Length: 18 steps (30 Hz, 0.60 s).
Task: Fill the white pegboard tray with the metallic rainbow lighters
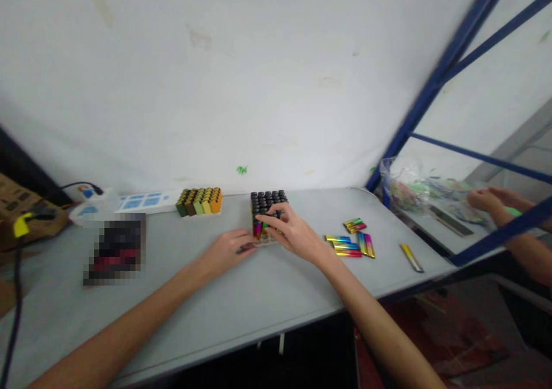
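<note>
A tray of black-topped lighters (268,198) stands near the middle of the grey table, by the wall. My right hand (288,228) is over its front right part, fingers curved down among the lighters; what its fingertips hold, if anything, is too small to make out. At the tray's front left corner, my left hand (230,251) has its fingers closed around a small dark object (246,247) that I cannot make out. A pink and orange lighter (257,229) shows at the front of the tray, between the hands.
Several shiny coloured lighters (348,245) lie to the right, with one yellow and silver lighter (411,258) farther out. A block of gold-topped lighters (199,201), a power strip (146,200) and a pixelated dark item (116,251) are left. Another person's hands (495,199) show beyond the blue frame (420,110).
</note>
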{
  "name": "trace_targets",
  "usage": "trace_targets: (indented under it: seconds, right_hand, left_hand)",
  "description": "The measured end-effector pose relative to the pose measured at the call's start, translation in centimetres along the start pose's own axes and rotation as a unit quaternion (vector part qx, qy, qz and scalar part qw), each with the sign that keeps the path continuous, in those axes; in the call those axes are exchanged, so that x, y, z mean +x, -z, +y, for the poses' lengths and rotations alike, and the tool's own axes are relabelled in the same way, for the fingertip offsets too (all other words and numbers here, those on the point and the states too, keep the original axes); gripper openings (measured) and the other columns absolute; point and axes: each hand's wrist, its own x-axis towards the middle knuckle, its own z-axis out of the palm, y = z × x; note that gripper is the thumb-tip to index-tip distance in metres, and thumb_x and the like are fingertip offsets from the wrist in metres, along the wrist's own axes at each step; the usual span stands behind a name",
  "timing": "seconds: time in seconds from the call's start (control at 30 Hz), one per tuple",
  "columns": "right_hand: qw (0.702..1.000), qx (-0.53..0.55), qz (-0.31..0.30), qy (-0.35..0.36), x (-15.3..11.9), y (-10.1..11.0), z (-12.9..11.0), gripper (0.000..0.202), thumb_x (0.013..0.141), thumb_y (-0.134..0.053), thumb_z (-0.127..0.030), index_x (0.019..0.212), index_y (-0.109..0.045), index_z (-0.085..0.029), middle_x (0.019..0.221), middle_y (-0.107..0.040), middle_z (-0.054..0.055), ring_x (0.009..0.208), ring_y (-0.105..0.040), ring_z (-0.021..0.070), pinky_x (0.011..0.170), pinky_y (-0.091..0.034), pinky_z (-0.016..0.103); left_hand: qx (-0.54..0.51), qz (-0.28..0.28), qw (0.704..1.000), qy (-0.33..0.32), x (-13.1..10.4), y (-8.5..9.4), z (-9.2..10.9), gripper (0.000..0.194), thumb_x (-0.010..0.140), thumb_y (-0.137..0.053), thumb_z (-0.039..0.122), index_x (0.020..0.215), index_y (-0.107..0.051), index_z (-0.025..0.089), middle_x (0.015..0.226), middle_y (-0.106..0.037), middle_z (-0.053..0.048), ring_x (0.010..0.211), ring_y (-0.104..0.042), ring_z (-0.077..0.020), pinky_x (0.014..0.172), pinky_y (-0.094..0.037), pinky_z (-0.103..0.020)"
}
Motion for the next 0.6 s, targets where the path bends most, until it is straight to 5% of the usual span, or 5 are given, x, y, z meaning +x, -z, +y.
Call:
trace_targets:
  seconds: [0.23, 0.33, 0.43, 0.6]
  right_hand:
    - [0.988, 0.015, -0.006, -0.153, -7.1, 7.2, 6.5, 0.038, 0.1, -0.057, -0.031, 0.137, -0.055, -0.023, 0.111, -0.064, 0.007, 0.071, -0.063, 0.0134, 0.082, -0.057, 0.035]
    - [0.983, 0.0, -0.071, -0.171, -10.7, 9.1, 8.4, 0.036, 0.093, -0.067, -0.038, 0.125, -0.066, -0.021, 0.115, -0.068, 0.01, 0.092, -0.068, 0.0212, 0.092, -0.055, 0.04]
    - [0.975, -0.017, -0.093, -0.201, -13.6, 9.1, 9.5, 0.031, 0.091, -0.069, -0.038, 0.118, -0.072, -0.023, 0.116, -0.069, 0.011, 0.111, -0.065, 0.0281, 0.103, -0.05, 0.046]
    - [0.969, -0.036, -0.079, -0.231, -15.4, 7.5, 10.8, 0.031, 0.092, -0.064, -0.029, 0.121, -0.072, -0.021, 0.118, -0.069, 0.014, 0.109, -0.066, 0.0284, 0.102, -0.051, 0.047]
  left_hand:
    - [0.01, 0.018, 1.0, -0.003, 0.4, -0.8, -0.4, 0.027, 0.103, -0.051, 0.037, 0.093, -0.069, 0.02, 0.093, -0.067, -0.005, 0.086, -0.066, -0.0193, 0.082, -0.054, -0.031]
    - [0.002, 0.009, 1.0, 0.008, 0.6, -0.7, 0.0, 0.03, 0.103, -0.049, 0.039, 0.09, -0.068, 0.021, 0.092, -0.066, -0.005, 0.086, -0.065, -0.0196, 0.083, -0.054, -0.032]
    - [-0.004, 0.005, 1.0, 0.028, 0.7, -0.7, 0.4, 0.031, 0.103, -0.048, 0.039, 0.09, -0.068, 0.02, 0.09, -0.065, -0.004, 0.083, -0.065, -0.0198, 0.081, -0.053, -0.032]
    - [-0.005, 0.002, 0.999, 0.054, 0.9, -0.8, 0.8, 0.031, 0.103, -0.048, 0.04, 0.088, -0.067, 0.02, 0.088, -0.064, -0.004, 0.079, -0.063, -0.0188, 0.076, -0.052, -0.03]
